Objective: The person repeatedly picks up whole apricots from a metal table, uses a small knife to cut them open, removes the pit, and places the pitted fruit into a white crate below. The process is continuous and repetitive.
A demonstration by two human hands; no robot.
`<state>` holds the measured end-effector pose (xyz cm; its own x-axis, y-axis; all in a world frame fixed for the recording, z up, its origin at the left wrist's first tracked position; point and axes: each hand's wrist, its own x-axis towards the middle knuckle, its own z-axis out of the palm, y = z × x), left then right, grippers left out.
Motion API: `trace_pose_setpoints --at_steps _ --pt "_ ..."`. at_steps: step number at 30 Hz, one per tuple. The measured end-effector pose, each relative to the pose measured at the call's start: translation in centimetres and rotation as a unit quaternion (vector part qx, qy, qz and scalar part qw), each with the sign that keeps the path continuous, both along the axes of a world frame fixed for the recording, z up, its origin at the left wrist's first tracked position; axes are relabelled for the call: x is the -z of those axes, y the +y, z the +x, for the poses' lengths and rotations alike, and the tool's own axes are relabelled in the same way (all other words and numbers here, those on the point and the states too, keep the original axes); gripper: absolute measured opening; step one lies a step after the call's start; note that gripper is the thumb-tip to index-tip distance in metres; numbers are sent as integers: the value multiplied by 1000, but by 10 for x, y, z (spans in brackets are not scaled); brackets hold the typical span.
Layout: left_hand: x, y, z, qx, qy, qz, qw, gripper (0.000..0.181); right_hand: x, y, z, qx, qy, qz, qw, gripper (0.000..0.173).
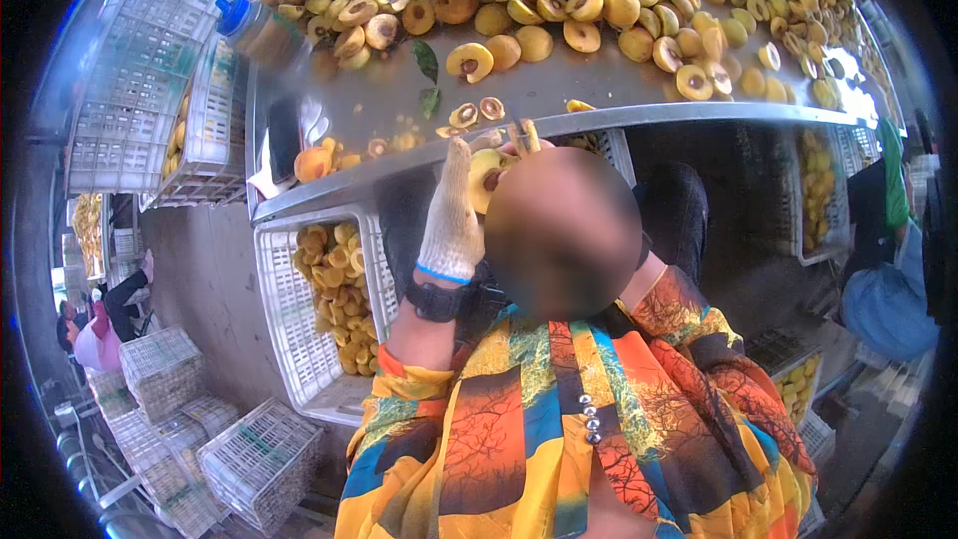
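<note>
My left hand (453, 213), in a knitted white glove with a blue cuff edge, holds a halved yellow stone fruit (486, 174) with a brown centre. Beside it, a bit of my right hand (544, 144) shows at the top of a blurred disc that covers the rest. A narrow tan piece (528, 136) stands up at those fingers; I cannot tell whether it is a handle. Both hands are at the near edge of a metal table (359, 101). Just beyond lie small cut fruit pieces (464, 115) and dark green leaves (426, 64). Halved fruit (599, 4) is heaped farther back.
A white plastic crate (269, 262) of fruit halves stands below the table at left. A blue-capped bottle (258, 30) and a black flat object (283, 136) are on the table's left. More crates (254, 457) stand lower left. People (105, 337) are at both sides.
</note>
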<state>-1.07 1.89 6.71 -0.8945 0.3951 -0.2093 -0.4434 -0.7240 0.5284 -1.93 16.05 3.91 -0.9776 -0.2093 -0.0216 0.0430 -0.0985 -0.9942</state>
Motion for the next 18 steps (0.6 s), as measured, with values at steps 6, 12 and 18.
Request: trace_pose_setpoints --at_steps 6,12,18 --pt "9 11 2 -117 -33 -254 959 40 -11 0 5 50 57 206 976 26" --pt "20 13 2 -161 -46 -230 959 26 2 -2 7 17 176 254 951 20" --pt "39 -5 -4 -198 -41 -197 960 38 -1 -14 27 -40 87 319 943 36"
